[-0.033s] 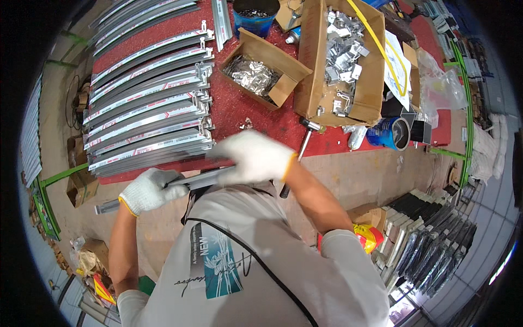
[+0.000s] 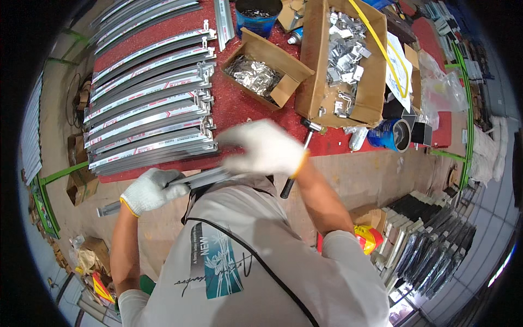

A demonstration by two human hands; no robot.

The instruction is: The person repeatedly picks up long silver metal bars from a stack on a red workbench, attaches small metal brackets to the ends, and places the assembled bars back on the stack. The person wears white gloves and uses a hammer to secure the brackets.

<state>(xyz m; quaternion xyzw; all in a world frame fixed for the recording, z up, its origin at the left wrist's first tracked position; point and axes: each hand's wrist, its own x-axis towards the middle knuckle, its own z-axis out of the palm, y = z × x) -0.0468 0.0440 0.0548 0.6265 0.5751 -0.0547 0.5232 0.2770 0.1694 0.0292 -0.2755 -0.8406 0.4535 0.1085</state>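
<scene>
My left hand [image 2: 148, 192], in a white knit glove with a yellow cuff, is closed around a grey metal strip [image 2: 210, 177]. The strip lies at a slant in front of my waist, its left end sticking out past the hand. At its other end is my right hand [image 2: 266, 151], gloved the same way and smeared by motion, so its fingers and any grip do not show clearly. Just beyond both hands, bundles of long metal strips [image 2: 150, 143] with white and red labels are stacked on the red table [image 2: 261, 121]. Small metal clips stand at their right ends.
An open carton [image 2: 299, 73] holds small shiny metal pieces. Beside it, a bigger carton [image 2: 370, 103] contains metal brackets. A hammer [image 2: 303, 147] hangs over the table's front edge. Blue tins [image 2: 256, 24] stand at the back and right. Dark wrapped lengths [image 2: 436, 250] lie at lower right.
My right hand has shifted to the right along the strip, baring more of it, and is more blurred. My left hand keeps its hold in nearly the same place.
</scene>
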